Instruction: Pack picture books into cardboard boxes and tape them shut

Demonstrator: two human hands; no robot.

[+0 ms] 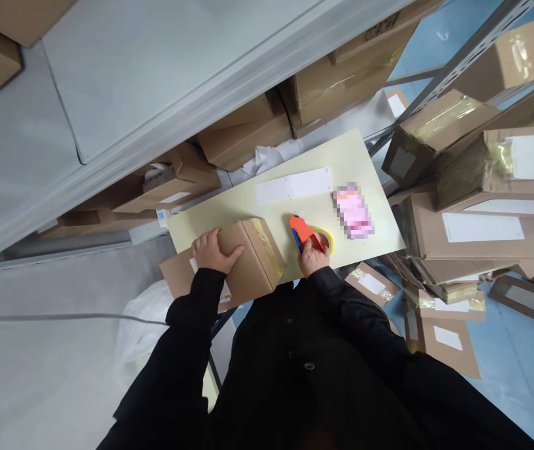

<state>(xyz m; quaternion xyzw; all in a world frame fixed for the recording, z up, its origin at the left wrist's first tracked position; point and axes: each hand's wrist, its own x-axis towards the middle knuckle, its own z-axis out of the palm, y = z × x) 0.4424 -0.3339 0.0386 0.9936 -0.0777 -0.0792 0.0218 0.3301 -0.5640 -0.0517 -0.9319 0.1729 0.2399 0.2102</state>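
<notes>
A brown cardboard box [252, 262] stands at the near left of the small cream table [290, 232], with clear yellowish tape along its right end. My left hand [214, 251] lies on top of this box, thumb spread from the fingers. To the right of the box, my right hand [314, 257] is closed around a red tape dispenser [301, 229] just above or on the tabletop; I cannot tell which. A yellow-edged tape roll [327, 240] shows on the dispenser, and part of its grip is hidden by my fingers.
White printed labels [294, 185] lie along the table's far side, beside a pixelated pink item [354, 212]. Behind runs a grey shelf [164, 81] with open cartons [173, 181] below it. Taped boxes [483, 225] are piled at the right. A white plastic bag [142, 322] sits at the left.
</notes>
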